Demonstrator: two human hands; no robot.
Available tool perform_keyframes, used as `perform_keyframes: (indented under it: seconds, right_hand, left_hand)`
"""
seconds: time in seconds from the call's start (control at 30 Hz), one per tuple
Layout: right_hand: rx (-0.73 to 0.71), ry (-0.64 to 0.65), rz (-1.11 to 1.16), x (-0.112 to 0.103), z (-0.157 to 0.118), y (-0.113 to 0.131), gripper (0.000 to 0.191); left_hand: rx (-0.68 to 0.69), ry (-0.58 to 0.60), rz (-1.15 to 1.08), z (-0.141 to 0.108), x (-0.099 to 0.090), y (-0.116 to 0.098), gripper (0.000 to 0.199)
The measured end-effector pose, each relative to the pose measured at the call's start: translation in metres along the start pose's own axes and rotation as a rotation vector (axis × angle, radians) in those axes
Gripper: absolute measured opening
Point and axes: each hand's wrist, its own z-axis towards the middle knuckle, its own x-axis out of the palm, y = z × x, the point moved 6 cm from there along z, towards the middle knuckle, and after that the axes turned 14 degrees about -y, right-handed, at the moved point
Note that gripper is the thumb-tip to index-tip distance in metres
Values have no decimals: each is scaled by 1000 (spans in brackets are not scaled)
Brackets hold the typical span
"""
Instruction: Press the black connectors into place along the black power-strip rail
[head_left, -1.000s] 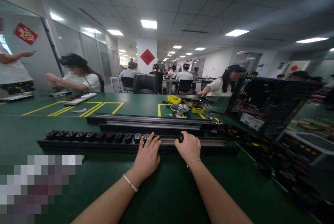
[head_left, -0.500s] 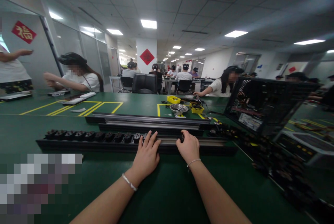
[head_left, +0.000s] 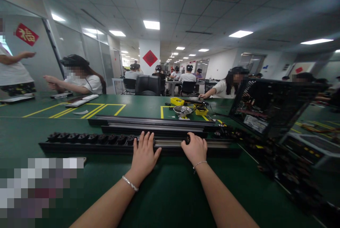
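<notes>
A long black rail lies across the table in front of me. A row of small black socket-like modules sits along its left part. My left hand lies over the right end of this row, fingers stretched out and thumb apart, covering some modules. Further right, my right hand pinches a small black module at the rail, mostly hidden by the fingers. Between my hands a bare silvery stretch of the rail's channel shows.
Behind lie more black rails. A metal bowl and yellow bins stand beyond them. An open computer case and a heap of dark parts occupy the right. Co-workers sit across the table.
My left hand has shifted a little left along the row, its fingers flatter. My right hand has moved slightly right with the small black module, widening the gap between my hands.
</notes>
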Motion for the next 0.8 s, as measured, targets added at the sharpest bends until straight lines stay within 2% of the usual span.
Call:
perform_keyframes:
  seconds: [0.5, 0.8]
  right_hand:
    - [-31, 26, 24, -3, 4, -3, 35]
    - [-13, -47, -39, -5, 4, -10, 38]
  left_hand:
    - [-14, 12, -36, 2, -1, 1, 58]
    - [-20, 1, -57, 1, 1, 2, 57]
